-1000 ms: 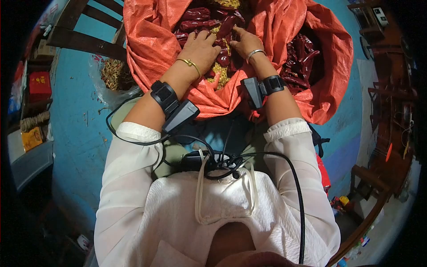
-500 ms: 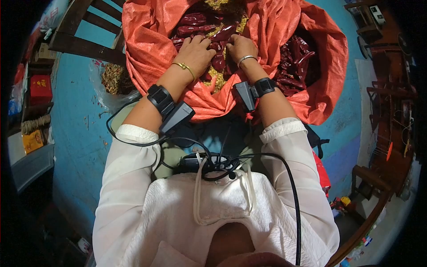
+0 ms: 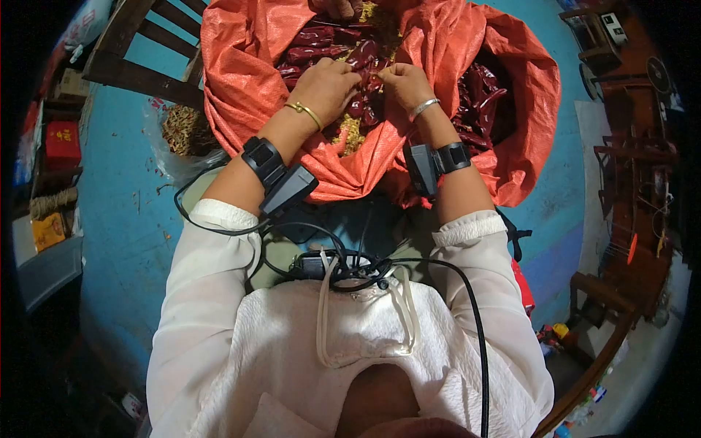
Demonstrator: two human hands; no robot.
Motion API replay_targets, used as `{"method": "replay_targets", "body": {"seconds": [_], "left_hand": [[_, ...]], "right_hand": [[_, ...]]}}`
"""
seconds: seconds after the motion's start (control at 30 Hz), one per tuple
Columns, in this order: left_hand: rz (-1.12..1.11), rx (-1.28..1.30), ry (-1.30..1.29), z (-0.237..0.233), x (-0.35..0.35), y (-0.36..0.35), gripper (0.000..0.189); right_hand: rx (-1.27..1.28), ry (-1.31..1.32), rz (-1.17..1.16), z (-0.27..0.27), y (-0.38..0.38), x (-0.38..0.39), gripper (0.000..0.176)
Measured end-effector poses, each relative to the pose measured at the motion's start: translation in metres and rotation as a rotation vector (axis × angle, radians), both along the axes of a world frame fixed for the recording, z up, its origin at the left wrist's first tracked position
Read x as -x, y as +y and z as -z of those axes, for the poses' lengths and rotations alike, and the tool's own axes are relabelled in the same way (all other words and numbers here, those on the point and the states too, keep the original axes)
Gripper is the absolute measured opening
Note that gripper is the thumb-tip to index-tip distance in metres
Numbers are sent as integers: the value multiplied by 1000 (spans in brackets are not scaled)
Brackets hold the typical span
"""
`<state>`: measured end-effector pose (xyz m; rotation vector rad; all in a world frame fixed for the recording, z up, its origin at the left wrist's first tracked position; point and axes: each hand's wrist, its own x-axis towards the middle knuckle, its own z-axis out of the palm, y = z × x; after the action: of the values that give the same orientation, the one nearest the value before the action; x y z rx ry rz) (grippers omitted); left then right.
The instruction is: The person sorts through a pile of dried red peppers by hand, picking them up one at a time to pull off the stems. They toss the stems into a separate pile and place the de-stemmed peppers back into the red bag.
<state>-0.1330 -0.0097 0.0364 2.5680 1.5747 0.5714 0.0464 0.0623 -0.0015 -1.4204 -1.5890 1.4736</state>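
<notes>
The left hand is resting back-up, fingers partly curled, beside the dark red peppers; whether it is gripping any cannot be determined. The right hand is holding thumb and fingers nearly together; any held item is not showing clearly. Peppers are lying between and beyond both hands, inside the orange-red bag. Another person's hand is showing beyond the left hand.
</notes>
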Motion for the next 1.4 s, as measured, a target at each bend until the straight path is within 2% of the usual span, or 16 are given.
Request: {"method": "replay_targets", "body": {"seconds": [0.17,0.37,0.5,0.57,0.6,0.63,0.67,0.7,0.77,0.8,0.87,0.93,1.03,1.2,1.3,1.4], "left_hand": [[-136,74,-294,-11,-12,1,23],[-95,130,-352,-7,-20,3,21],[-159,123,-429,3,-18,9,19],[-276,403,-676,-4,-17,9,16],[-282,609,-932,15,-13,18,16],[-284,610,-930,8,-12,16,16],[-286,722,-1070,0,-9,14,16],[-286,834,-1211,-8,-7,12,15],[-290,879,-1224,-11,-2,10,14],[-295,910,-1274,-10,1,9,14],[-307,940,-1328,-9,5,5,14],[-192,992,-1551,-12,8,-1,14],[-131,1047,-1600,-15,17,-4,13],[-167,1008,-1622,-17,18,-7,11],[-158,962,-1582,-24,23,-6,11],[-103,858,-1556,-46,35,-7,12]], "right_hand": [[30,64,-28,-26,-18,0,14],[-76,121,-130,-25,-25,-3,14],[121,248,-13,-38,-31,-3,15],[156,301,49,-35,-30,-5,16],[64,206,78,-25,-24,-7,16],[-27,113,106,-11,-18,-8,17],[-154,-96,37,8,-11,-12,22],[-154,-92,36,3,-13,-8,22],[-499,-676,-195,-7,-19,-6,25],[-413,-752,-204,-16,-22,0,26],[-389,-760,-171,-12,-20,2,26],[-371,-755,-117,-5,-15,4,26],[-351,-834,-106,1,-10,8,28],[-338,-839,-122,9,-5,11,31],[-310,-707,-61,22,4,6,35],[-118,-742,-61,14,6,9,38]]}}
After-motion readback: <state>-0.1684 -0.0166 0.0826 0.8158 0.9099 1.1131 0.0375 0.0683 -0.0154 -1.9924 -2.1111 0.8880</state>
